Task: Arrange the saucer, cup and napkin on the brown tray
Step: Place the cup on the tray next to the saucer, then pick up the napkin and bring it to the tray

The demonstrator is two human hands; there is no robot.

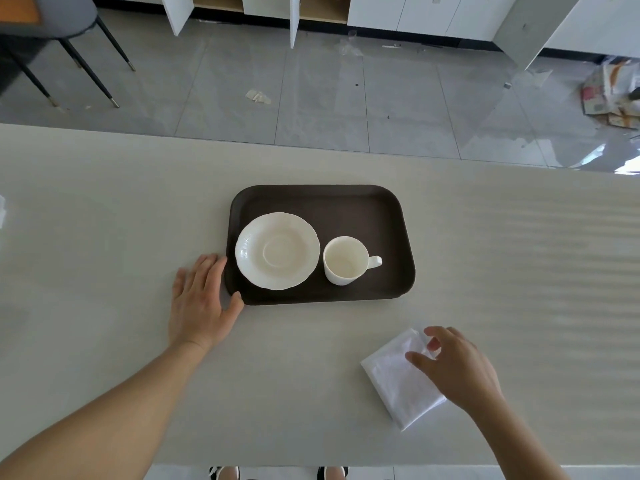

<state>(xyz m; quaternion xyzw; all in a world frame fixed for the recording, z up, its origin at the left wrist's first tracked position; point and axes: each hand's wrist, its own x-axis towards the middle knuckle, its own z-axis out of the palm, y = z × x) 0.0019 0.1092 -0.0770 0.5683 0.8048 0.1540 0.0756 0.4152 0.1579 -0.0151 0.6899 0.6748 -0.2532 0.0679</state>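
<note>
A dark brown tray [346, 206] lies in the middle of the pale table. On its left half rests a white scalloped saucer [277, 251]. Beside the saucer, on the tray's right half, stands an empty white cup [344, 261] with its handle pointing right. My left hand [201, 299] lies flat on the table with fingers spread, touching the tray's near left corner. A folded white napkin [398, 379] lies on the table near the front right, off the tray. My right hand [453, 365] hovers over the napkin's far corner, fingers apart and curled, thumb and fingertips at the cloth.
The table's far edge [311, 147] runs across the view, with grey floor tiles beyond it. White cabinets [415, 12] line the back wall and a chair [69, 29] stands at the far left. The table's near edge [277, 465] is close to my body.
</note>
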